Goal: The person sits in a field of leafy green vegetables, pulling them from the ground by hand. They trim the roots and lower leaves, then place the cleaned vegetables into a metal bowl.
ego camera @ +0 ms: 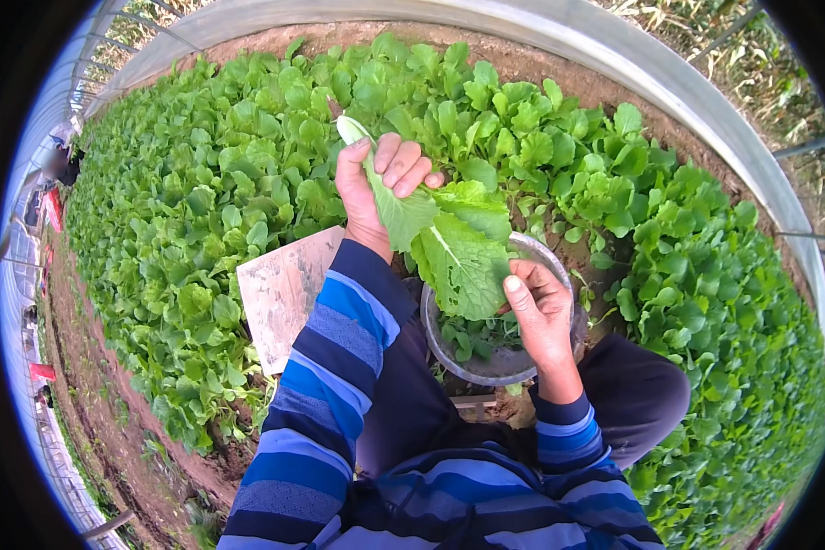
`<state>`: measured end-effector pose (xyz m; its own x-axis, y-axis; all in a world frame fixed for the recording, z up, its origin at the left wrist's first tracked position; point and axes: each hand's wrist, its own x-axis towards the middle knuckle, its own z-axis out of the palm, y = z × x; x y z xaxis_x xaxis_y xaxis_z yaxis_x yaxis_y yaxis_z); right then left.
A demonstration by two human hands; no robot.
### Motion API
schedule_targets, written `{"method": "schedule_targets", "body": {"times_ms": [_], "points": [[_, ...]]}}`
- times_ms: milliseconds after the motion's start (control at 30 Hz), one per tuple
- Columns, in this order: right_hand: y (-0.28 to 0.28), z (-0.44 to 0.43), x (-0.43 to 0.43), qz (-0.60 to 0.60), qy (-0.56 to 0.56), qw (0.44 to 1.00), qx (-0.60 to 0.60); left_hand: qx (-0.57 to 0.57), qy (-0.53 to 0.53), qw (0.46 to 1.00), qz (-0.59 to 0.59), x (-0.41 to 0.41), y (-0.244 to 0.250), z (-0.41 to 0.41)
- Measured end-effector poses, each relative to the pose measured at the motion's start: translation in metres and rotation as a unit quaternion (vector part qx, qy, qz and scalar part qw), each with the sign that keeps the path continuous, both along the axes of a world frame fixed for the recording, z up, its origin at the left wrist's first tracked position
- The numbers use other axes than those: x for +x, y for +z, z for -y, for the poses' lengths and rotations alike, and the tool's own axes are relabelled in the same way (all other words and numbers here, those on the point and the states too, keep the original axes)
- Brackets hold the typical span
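Note:
My left hand [392, 180] is closed around the pale stem of a leafy green vegetable [457, 258]. Its root end points up and away, and its broad leaves hang down to the right. One leaf has small holes in it. At that leaf's edge, my right hand [543, 309] pinches it between thumb and fingers. Below the leaves and right hand is a round grey basin [447, 357] with some small green plants [478, 337] inside. The leaves and my hand cover part of its rim.
A dense bed of leafy greens [261, 158] surrounds me in front and on both sides. A flat, dirt-marked board [285, 295] lies left of the basin. Clear plastic sheeting [522, 20] curves along the far edge. At far left, a person [62, 165] is near a bare soil path [96, 371].

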<state>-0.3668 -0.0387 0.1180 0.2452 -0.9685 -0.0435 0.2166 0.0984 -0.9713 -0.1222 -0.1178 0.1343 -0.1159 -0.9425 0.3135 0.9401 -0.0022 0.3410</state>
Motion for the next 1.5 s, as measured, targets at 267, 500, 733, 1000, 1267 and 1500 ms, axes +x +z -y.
{"method": "schedule_targets", "body": {"times_ms": [267, 500, 733, 1000, 1267, 1500], "points": [[-0.005, 0.008, 0.013, 0.039, 0.034, 0.996, 0.070, 0.031, 0.052, 0.990, 0.129, -0.011, 0.008, -0.003], [-0.002, 0.013, 0.006, 0.012, 0.039, 0.980, 0.192, 0.011, 0.068, 0.957, 0.282, -0.016, 0.007, -0.006], [-0.021, 0.015, 0.018, 0.029, -0.005, 0.980, 0.195, 0.013, 0.061, 0.939, 0.338, -0.030, 0.011, -0.009], [-0.059, 0.010, 0.020, -0.088, -0.035, 0.963, 0.253, 0.028, 0.060, 0.978, 0.196, -0.015, 0.010, -0.010], [-0.217, -0.009, -0.047, -0.584, -0.015, 0.809, 0.068, 0.082, 0.099, 0.988, 0.087, 0.001, 0.013, -0.009], [-0.211, 0.049, -0.037, -0.258, -0.044, 0.952, 0.159, 0.115, 0.384, 0.710, 0.580, -0.021, 0.006, -0.018]]}}
